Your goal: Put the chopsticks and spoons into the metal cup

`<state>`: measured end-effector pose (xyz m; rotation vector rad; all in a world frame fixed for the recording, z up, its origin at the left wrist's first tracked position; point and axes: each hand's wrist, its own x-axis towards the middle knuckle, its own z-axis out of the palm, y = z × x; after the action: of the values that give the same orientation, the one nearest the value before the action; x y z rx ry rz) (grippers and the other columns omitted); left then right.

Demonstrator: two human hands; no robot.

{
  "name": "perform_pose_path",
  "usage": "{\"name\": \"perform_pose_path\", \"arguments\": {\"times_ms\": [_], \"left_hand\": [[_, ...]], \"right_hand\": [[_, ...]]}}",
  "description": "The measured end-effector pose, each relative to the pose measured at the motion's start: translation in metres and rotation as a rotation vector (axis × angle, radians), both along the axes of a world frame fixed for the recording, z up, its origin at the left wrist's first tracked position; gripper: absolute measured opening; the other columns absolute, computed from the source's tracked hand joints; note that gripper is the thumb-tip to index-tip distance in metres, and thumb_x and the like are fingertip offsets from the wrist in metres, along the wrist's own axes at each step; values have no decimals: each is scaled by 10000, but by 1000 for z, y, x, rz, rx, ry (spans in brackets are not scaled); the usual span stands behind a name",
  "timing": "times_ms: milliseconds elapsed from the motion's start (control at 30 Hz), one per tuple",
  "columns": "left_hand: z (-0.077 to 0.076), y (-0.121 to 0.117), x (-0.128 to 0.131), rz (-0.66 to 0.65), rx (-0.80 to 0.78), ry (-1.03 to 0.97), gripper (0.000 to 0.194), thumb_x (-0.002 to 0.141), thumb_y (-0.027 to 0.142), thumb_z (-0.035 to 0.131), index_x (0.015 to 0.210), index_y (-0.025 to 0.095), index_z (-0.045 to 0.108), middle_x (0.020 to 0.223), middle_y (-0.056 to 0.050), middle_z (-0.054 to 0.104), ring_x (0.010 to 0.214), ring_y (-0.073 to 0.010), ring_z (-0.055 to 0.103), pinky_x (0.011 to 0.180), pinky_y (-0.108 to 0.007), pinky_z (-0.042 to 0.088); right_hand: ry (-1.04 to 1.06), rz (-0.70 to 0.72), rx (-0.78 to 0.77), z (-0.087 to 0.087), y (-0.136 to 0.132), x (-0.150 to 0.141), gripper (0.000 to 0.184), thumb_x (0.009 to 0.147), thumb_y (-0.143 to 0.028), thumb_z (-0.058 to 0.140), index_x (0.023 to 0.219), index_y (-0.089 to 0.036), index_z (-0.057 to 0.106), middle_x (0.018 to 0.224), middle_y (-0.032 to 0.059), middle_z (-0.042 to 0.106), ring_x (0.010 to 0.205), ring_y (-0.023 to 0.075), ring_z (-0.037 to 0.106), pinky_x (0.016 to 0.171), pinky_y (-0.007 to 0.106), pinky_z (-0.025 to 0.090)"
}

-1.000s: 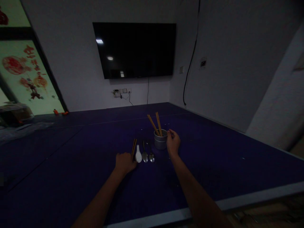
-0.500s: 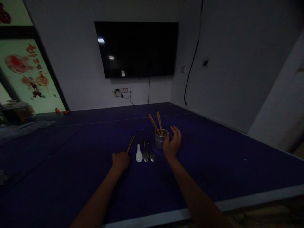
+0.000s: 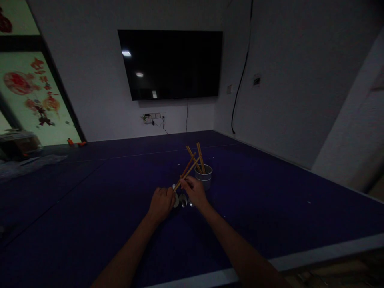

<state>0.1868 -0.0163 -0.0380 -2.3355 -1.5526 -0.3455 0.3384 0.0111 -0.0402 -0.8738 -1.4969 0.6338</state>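
My left hand (image 3: pixel 162 203) is closed round the lower ends of a pair of wooden chopsticks (image 3: pixel 191 167), which slant up to the right and spread apart at their tips. With thumb and fingers my right hand (image 3: pixel 195 190) pinches the same chopsticks just above the left hand. Behind the right hand stands a grey metal cup (image 3: pixel 207 181), holding more chopsticks (image 3: pixel 201 158) upright. A white spoon (image 3: pixel 176 201) lies beneath the hands, partly covered. To its right are two metal spoons, one (image 3: pixel 183 200) more visible than the other (image 3: pixel 191 203).
The dark purple tabletop (image 3: pixel 270 200) has a pale front edge (image 3: pixel 324 252). A large television (image 3: pixel 174 64) hangs on the far wall, above sockets with cables (image 3: pixel 154 117). Plastic sheeting (image 3: pixel 39 163) and boxes (image 3: pixel 19 142) sit at the far left.
My left hand has raised the chopsticks and moved right, over the white spoon. My right hand has come left from beside the cup and taken hold of the chopsticks.
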Motion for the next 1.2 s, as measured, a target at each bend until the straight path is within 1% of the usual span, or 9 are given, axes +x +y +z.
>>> {"name": "perform_pose_path", "arguments": {"times_ms": [133,233,400,500,600,767,933,1100,1200], "left_hand": [[-5,-3,3,-81,29,-15,339,945,265,247,930,153,568,840,-116,629,875,-238,576,827,-378,369],[-8,-3,0,-111,61,-120,347,948,357,279,1044,166,552,965,-114,627,940,-232,556,864,-373,366],[-10,0,-6,-30,85,-244,384,952,366,278,1225,187,479,1125,-105,613,1028,-219,543,900,-357,361],[-13,3,-8,13,62,-268,396,955,368,265,1249,192,463,1172,-100,607,1039,-216,553,905,-353,362],[-15,6,-9,40,36,-269,421,957,384,248,1270,184,446,1205,-106,598,1050,-218,558,911,-356,360],[-16,8,-8,68,7,-254,453,961,404,226,1294,173,428,1173,-119,615,1056,-225,564,914,-359,356],[-16,10,-7,73,-14,-239,458,963,407,210,1284,173,438,1145,-115,630,1030,-224,583,902,-353,356],[-17,12,-8,74,-22,-240,451,965,406,214,1267,168,451,1132,-114,639,1007,-221,596,887,-351,362],[-17,11,-8,83,-2,-232,457,965,414,209,1250,167,468,1073,-117,658,988,-225,605,873,-356,371]], "right_hand": [[114,59,-54,1,-2,-8,362,791,-534,546,813,-188,649,616,-11,614,529,125,544,489,230,416],[235,19,-42,11,-1,0,387,824,-562,479,805,-194,598,613,-14,596,480,109,510,433,215,386],[390,-379,123,33,4,40,427,872,-576,363,907,-191,543,736,28,632,558,128,570,511,240,451],[308,-621,153,36,11,66,477,873,-592,336,943,-172,551,764,60,641,579,156,596,571,277,465],[158,-713,137,32,19,82,494,875,-601,330,889,-168,570,662,48,622,568,179,595,608,297,447],[-61,-741,123,23,34,87,489,888,-587,308,781,-187,566,589,35,581,574,190,565,594,297,394],[-316,-785,102,13,50,88,439,900,-505,334,734,-191,591,691,83,614,691,216,560,664,324,389],[-418,-742,150,-2,64,93,382,878,-461,404,843,-171,650,942,138,646,950,257,553,847,387,395],[-383,-657,131,-7,69,94,444,892,-484,359,939,-156,655,1024,145,643,1000,251,557,880,388,403]]}}
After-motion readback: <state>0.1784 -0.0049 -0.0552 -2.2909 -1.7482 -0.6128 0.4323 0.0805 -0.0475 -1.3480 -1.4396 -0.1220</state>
